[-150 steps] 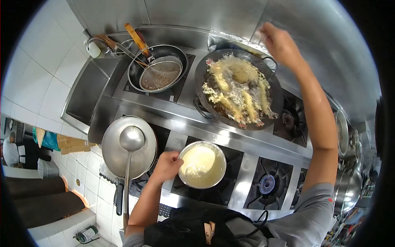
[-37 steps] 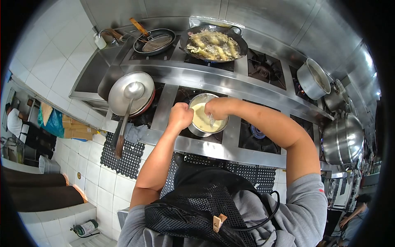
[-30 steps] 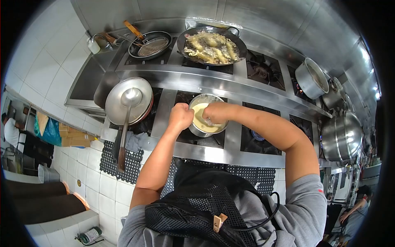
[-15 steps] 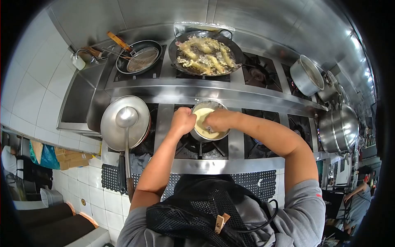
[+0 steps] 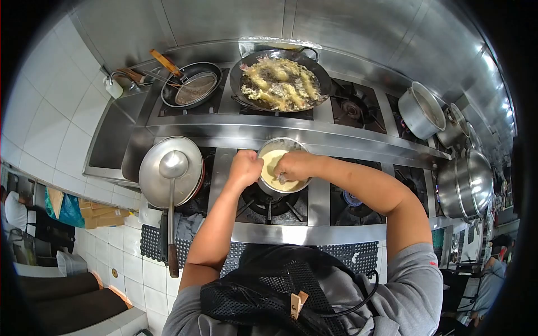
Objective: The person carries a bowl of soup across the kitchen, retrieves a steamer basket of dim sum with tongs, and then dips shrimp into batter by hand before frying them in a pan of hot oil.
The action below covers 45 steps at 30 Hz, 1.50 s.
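metal pot (image 5: pixel 284 144) of pale batter (image 5: pixel 272 159): left hand (image 5: pixel 245 169) fisted, fingers clamped on the rim; right hand (image 5: pixel 295 166) angled down inside, fingers' closure indiscernible.

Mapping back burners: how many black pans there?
2: round black frying pan, back left, under a round mesh strainer; wide black wok of frying food, beyond the silver pot of batter. More may hide behind grey metal pots, right.

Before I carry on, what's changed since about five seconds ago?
The right hand, then raised near the wok, has come down toward the body, fingers now inside the metal pot, at the pale batter. Unchanged: left hand gripping the pot's rim, battered prawns in the wok, ladle in the metal pan.
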Each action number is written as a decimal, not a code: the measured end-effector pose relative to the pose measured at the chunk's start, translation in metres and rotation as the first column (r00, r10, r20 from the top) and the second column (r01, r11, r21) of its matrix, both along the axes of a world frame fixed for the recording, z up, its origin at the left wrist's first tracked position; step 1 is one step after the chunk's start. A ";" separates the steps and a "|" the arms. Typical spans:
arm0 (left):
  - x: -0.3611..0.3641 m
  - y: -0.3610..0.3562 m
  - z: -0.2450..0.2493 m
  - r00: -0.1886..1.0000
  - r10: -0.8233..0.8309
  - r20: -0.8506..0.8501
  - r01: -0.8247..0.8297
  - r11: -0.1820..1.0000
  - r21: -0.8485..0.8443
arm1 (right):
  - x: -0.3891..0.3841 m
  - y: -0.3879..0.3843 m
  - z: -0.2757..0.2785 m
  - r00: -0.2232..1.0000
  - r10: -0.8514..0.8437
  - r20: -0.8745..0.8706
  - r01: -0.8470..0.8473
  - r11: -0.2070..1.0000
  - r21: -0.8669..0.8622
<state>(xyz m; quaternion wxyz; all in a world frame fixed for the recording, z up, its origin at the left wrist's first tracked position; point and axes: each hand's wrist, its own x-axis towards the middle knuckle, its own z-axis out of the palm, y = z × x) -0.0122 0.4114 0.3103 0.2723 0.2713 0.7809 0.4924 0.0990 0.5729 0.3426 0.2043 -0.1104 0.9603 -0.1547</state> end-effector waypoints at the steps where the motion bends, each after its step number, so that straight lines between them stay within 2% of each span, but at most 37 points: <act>1: 0.000 0.000 0.003 1.000 0.005 0.004 -0.005 1.000 0.003 | 0.001 -0.001 0.003 0.999 -0.023 -0.030 0.023 1.000 -0.013; 3: -0.003 0.001 0.003 1.000 0.003 -0.001 -0.003 1.000 -0.001 | 0.003 0.001 0.007 0.997 -0.048 -0.058 0.046 0.999 -0.028; 6: -0.008 0.004 0.004 1.000 0.007 0.000 -0.007 1.000 0.009 | 0.000 0.015 0.026 0.949 -0.062 -0.309 0.001 0.981 -0.194; 8: -0.009 0.002 0.013 1.000 -0.007 0.003 0.007 1.000 0.010 | 0.000 0.022 0.055 0.921 -0.030 -0.388 -0.001 0.997 -0.080; 11: -0.014 0.003 0.017 1.000 0.003 -0.023 -0.002 1.000 0.019 | 0.003 0.025 0.089 0.894 -0.056 -0.444 0.012 0.995 -0.101; 13: -0.015 0.004 0.023 1.000 0.012 -0.017 -0.012 0.999 0.033 | 0.005 0.022 0.111 0.865 -0.123 -0.487 0.099 0.992 -0.075; 15: -0.016 0.007 0.021 1.000 0.019 -0.010 -0.018 0.999 0.047 | 0.005 0.021 0.109 0.868 -0.082 -0.490 0.078 0.997 -0.029; 17: -0.017 0.009 0.016 0.995 0.056 -0.085 -0.052 0.997 0.051 | -0.001 0.015 0.092 0.942 -0.178 -0.283 0.219 0.969 0.117; 21: -0.014 0.011 0.016 0.986 0.061 -0.158 -0.063 0.998 -0.004 | -0.010 0.007 0.043 0.945 -0.251 -0.209 0.285 0.946 0.153; 23: -0.012 0.008 0.014 0.974 0.047 -0.223 -0.039 0.998 0.042 | -0.015 0.006 0.027 0.978 -0.188 -0.095 0.200 0.969 0.147; 27: -0.011 0.002 0.008 0.978 0.035 -0.204 -0.033 0.999 0.014 | -0.015 0.000 0.012 0.993 -0.121 0.004 0.119 0.984 0.133; 29: -0.012 0.000 0.004 0.982 0.028 -0.188 -0.025 1.000 0.018 | -0.013 -0.004 0.009 0.993 -0.107 0.058 0.095 0.979 0.180; 33: -0.010 -0.005 0.006 0.988 0.038 -0.147 -0.042 0.999 -0.023 | -0.009 -0.002 0.015 0.991 -0.130 -0.001 0.130 0.985 0.115; 35: -0.013 -0.006 0.005 0.989 0.048 -0.137 -0.052 0.998 -0.030 | -0.008 0.005 0.025 0.986 -0.138 -0.098 0.139 0.990 0.003; 36: -0.014 -0.007 0.005 0.989 0.047 -0.138 -0.052 0.998 -0.030 | -0.005 0.008 0.031 0.985 -0.139 -0.099 0.140 0.990 0.003; 38: -0.015 -0.007 0.007 0.993 0.054 -0.105 -0.054 0.999 -0.004 | -0.001 0.012 0.045 0.967 -0.139 -0.213 0.144 0.990 0.009; 42: -0.013 -0.006 0.016 0.995 0.059 -0.085 -0.059 0.998 -0.006 | 0.008 0.009 0.093 0.970 -0.148 -0.193 0.159 0.986 0.043; 44: -0.015 -0.005 0.017 0.998 0.045 -0.031 -0.044 0.999 0.018 | 0.017 0.006 0.114 0.938 -0.131 -0.320 0.159 0.985 0.062; 45: -0.016 -0.005 0.017 0.999 0.043 -0.033 -0.043 0.999 0.018 | 0.019 0.006 0.125 0.937 -0.133 -0.322 0.161 0.985 0.062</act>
